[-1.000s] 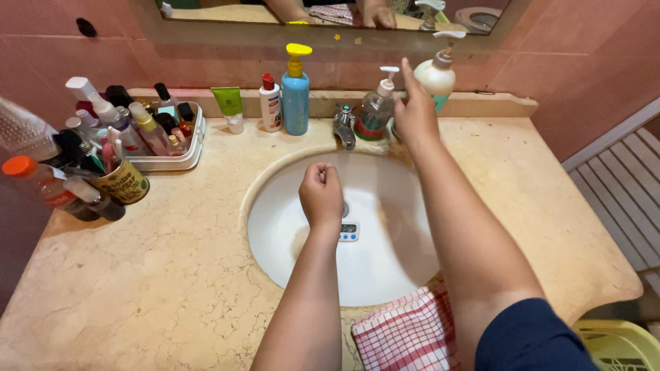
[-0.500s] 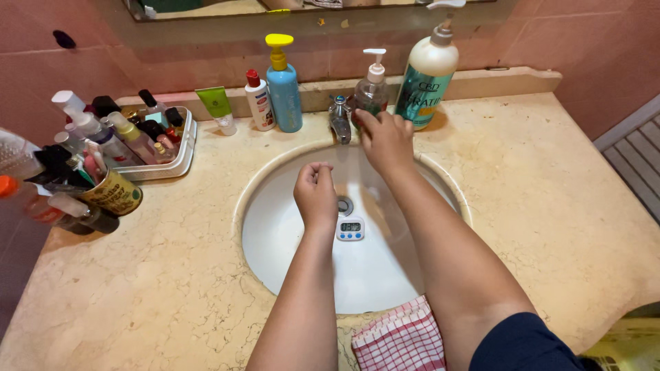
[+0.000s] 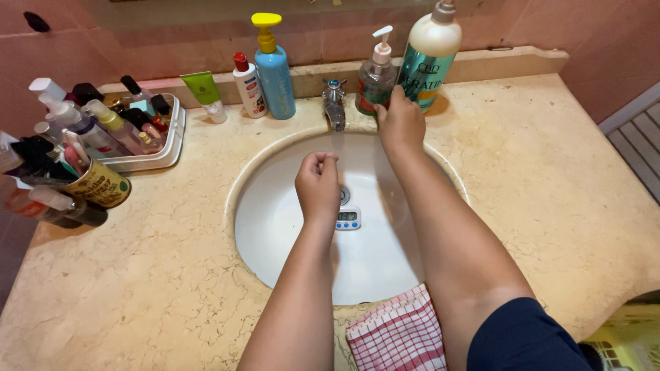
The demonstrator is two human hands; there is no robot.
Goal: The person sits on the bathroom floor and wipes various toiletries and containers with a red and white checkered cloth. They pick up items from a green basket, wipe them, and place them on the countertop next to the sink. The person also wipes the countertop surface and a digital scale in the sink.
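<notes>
Our right hand (image 3: 401, 125), fingers bent, rests against the clear pump soap bottle (image 3: 375, 75) beside the tall white bottle (image 3: 427, 55); our left hand (image 3: 317, 184) stays loosely curled over the white basin (image 3: 275, 227), best kept cupped beneath the spout.

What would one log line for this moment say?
left hand: fist over sink | right hand: at clear pump bottle, grip unclear | timer: in basin | checked cloth: front rim

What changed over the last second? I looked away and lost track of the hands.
The right hand came down from the tall white pump bottle, dipped by the metal tap, then rose to the small clear pump bottle. The left hand stayed curled over the white basin, above the small digital timer.
</notes>
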